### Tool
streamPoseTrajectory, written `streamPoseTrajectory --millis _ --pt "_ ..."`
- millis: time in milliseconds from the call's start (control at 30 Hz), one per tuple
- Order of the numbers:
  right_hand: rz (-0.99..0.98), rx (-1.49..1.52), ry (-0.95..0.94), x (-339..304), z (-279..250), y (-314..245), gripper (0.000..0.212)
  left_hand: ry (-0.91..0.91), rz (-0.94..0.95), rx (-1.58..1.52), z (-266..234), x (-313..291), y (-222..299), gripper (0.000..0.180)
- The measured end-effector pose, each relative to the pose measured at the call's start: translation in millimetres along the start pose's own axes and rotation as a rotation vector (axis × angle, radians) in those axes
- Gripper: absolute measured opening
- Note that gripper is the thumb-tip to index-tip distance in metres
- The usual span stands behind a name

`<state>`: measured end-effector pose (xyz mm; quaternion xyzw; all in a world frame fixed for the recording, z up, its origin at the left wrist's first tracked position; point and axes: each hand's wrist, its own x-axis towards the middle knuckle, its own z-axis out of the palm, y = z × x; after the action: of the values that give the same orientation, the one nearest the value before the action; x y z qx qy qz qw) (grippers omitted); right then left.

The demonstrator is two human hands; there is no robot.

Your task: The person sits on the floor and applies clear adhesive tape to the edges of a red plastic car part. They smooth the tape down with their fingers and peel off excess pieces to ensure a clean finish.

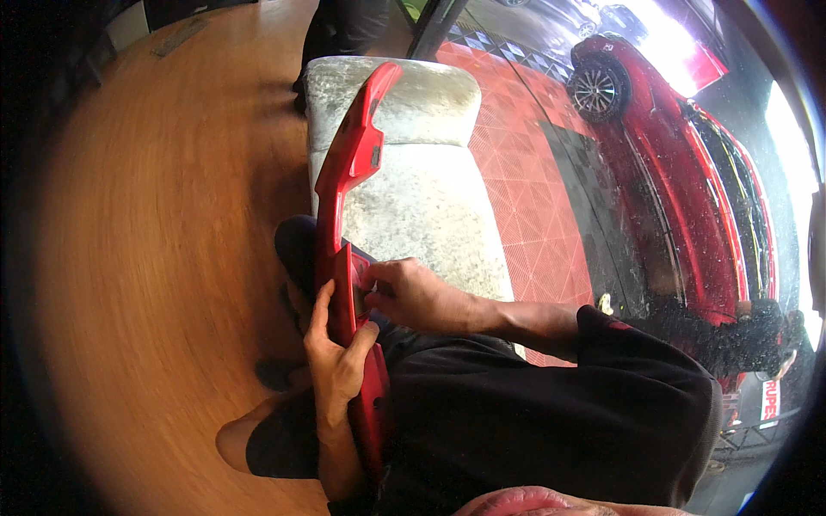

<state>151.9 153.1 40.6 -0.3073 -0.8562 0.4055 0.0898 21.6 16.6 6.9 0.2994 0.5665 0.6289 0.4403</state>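
Note:
A long, glossy red car trim piece (334,198), bent along its length, lies across my lap with its far end over a sofa seat. My left hand (334,357) grips it near the middle, fingers on the left side and thumb on the right. Close by, my right hand (413,294) is curled against a recessed part of the trim, fingertips pinched together. What those fingers hold, if anything, is too small to make out. Part of the trim's near end is hidden by my left hand and forearm.
I sit on a worn, whitish sofa (422,198). Wooden flooring (155,258) spreads to the left; a person in dark trousers (344,34) stands beyond the sofa. To the right, behind glass, a red car (654,163) stands beside red floor tiles (525,189).

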Motion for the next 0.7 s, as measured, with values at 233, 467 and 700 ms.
streamPoseTrajectory --millis 233,467,700 --pt "0.285 0.093 -0.175 13.4 -8.0 -20.1 0.008 0.022 0.065 0.130 -6.6 1.3 -15.2 0.068" --pt "0.168 0.126 -0.006 -8.5 10.1 -13.1 0.016 -0.046 -0.078 -0.118 -19.6 0.3 5.5 0.071" --pt "0.251 0.158 -0.138 -1.1 0.0 -16.3 0.023 -0.013 -0.063 -0.085 -12.2 -2.6 8.1 0.072"
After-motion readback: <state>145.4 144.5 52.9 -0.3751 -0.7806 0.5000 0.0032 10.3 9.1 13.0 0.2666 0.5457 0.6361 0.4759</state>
